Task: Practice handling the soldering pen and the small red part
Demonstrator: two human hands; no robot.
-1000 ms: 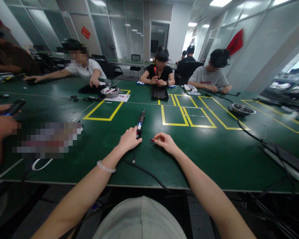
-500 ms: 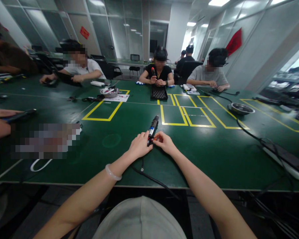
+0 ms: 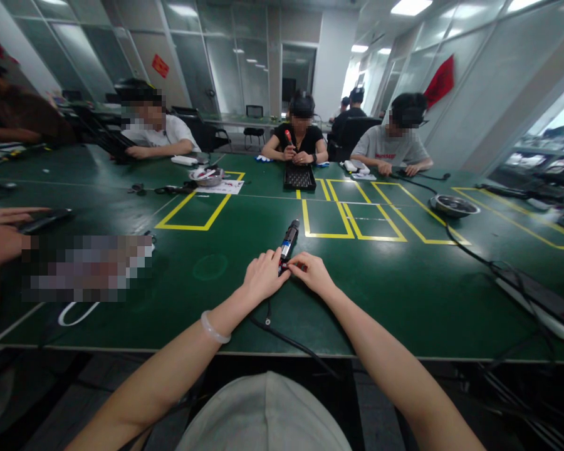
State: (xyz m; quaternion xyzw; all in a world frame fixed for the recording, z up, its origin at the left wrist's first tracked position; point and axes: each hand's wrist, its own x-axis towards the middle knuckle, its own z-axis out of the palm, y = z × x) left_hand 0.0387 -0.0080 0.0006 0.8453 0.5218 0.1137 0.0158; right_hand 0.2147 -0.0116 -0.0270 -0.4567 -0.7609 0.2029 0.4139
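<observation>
While curling left hand fingers around the rear of the black corded tool, lying on the green table and pointing to one o'clock, pinching a small red piece between right hand fingertips at its three o'clock.

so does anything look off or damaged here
Nothing stands out. The left hand grips the black corded tool, the right hand pinches a small red piece against its rear end, and the cord trails off the green table.
</observation>
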